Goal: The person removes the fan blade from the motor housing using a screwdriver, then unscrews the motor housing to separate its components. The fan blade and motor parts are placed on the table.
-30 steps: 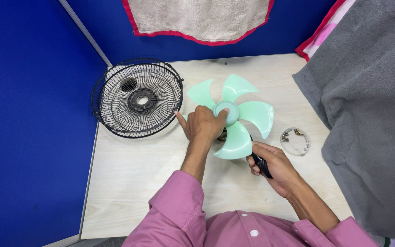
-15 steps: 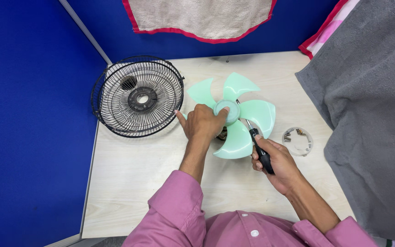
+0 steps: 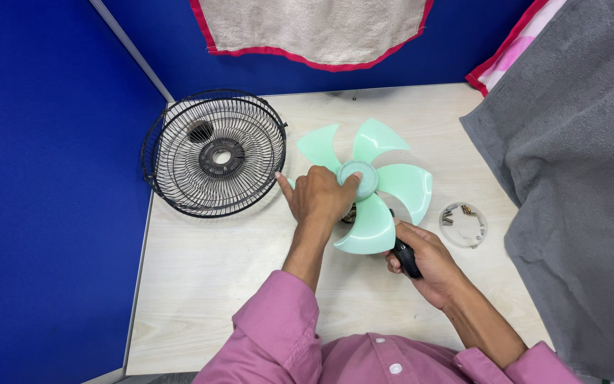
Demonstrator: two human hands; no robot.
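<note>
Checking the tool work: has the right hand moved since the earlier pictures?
Yes. The right hand with the black-handled tool has slid in toward the green fan blades, leaving the small clear dish farther to its right.
</note>
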